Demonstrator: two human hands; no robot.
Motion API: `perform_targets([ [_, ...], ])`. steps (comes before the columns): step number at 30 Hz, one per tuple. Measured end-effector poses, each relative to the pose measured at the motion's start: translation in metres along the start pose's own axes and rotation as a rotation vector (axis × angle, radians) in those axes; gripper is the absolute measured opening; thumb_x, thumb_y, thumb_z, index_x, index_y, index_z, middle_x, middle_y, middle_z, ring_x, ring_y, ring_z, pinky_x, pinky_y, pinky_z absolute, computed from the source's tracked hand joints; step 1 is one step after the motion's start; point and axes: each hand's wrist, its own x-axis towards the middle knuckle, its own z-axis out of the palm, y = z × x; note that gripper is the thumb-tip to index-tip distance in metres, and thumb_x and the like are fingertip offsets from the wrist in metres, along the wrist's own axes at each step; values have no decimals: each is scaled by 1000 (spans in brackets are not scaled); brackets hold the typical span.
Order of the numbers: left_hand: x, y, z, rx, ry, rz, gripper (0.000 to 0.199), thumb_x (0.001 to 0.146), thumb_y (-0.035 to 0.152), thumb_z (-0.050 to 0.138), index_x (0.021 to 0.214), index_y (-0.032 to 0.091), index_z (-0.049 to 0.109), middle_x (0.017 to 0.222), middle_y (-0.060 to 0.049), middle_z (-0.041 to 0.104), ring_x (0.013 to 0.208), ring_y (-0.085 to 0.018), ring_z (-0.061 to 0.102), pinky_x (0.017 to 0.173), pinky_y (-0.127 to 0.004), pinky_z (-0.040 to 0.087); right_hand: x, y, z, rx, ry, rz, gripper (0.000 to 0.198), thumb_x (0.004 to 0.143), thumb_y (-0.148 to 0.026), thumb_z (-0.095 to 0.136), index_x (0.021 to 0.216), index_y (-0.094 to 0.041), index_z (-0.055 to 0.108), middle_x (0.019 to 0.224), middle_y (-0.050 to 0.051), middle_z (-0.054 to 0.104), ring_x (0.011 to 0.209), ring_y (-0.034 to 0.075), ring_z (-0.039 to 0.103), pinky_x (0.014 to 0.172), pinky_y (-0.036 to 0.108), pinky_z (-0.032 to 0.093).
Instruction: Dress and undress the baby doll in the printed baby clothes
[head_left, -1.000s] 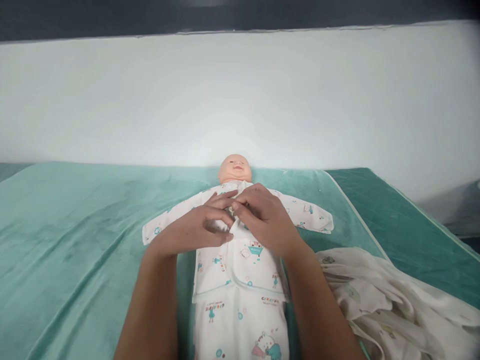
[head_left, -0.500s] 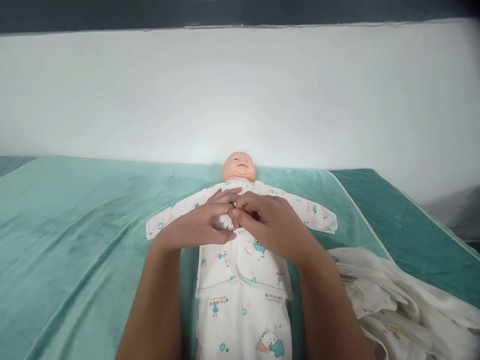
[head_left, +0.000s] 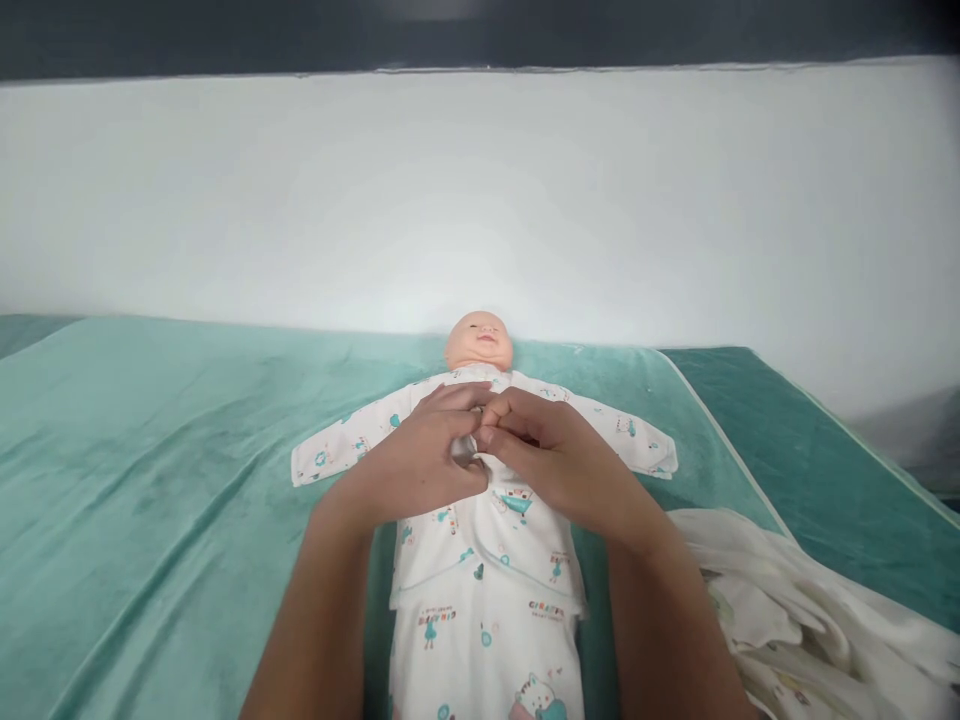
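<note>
A baby doll (head_left: 480, 342) lies on its back, dressed in a white printed baby shirt (head_left: 442, 545) with its sleeves spread to both sides. Matching printed trousers (head_left: 495, 655) cover its lower body. Over the doll's chest, my left hand (head_left: 435, 445) is bent with thumb and fingers closing on the shirt's front. Right against it, my right hand (head_left: 544, 445) pinches the same front edge between thumb and curled fingers. The fingertips of both hands meet and hide whatever fastening is there.
A light green cloth (head_left: 187, 450) with wrinkles lies under the doll, over a darker green cover (head_left: 810, 450) at the right. Crumpled white printed fabric (head_left: 810, 620) is heaped beside my right forearm. A white wall (head_left: 480, 200) stands behind the doll's head.
The view has tilted up slightly. My hands stay at the shirt's front; my left hand has shifted a little to the right, its thumb closer to my right hand.
</note>
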Motion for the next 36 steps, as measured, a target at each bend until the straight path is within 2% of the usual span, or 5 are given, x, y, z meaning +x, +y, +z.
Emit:
perform_targets([
  [8, -9, -16, -14, -39, -157, 29, 12, 82, 26, 59, 73, 25, 67, 144, 3, 54, 149, -28, 26, 120, -45, 27, 2, 9, -4, 205, -22, -12, 14, 90, -32, 53, 81, -23, 55, 65, -5, 39, 58, 11, 34, 54, 25, 28],
  [14, -10, -33, -17, -177, -191, 81, 27, 89, 43, 59, 72, 25, 69, 141, 0, 58, 150, -26, 26, 124, -46, 15, 3, 13, -3, 258, -22, -17, 15, 91, -35, 55, 83, -23, 58, 66, -6, 41, 57, 10, 33, 54, 26, 28],
  [23, -8, -33, -14, -206, -128, 8, 28, 81, 53, 67, 71, 26, 70, 128, -1, 66, 146, -26, 34, 123, -45, 22, 4, 7, 3, 218, -77, 25, 11, 88, -28, 55, 80, -22, 59, 62, -6, 43, 53, 9, 34, 50, 25, 24],
  [30, -5, -34, -14, -187, -141, 58, 20, 85, 43, 65, 75, 26, 70, 134, 2, 63, 148, -23, 29, 125, -42, 15, 5, 10, 3, 278, -89, -3, 13, 88, -32, 57, 81, -22, 61, 61, -6, 42, 52, 9, 32, 49, 25, 24],
  [36, -12, -34, -16, -309, -18, -16, 30, 87, 43, 63, 66, 21, 60, 143, -2, 57, 137, -29, 46, 110, -44, 38, 7, 20, -3, 201, 218, 75, 20, 87, -43, 59, 80, -24, 61, 57, -6, 40, 50, 10, 34, 48, 25, 26],
])
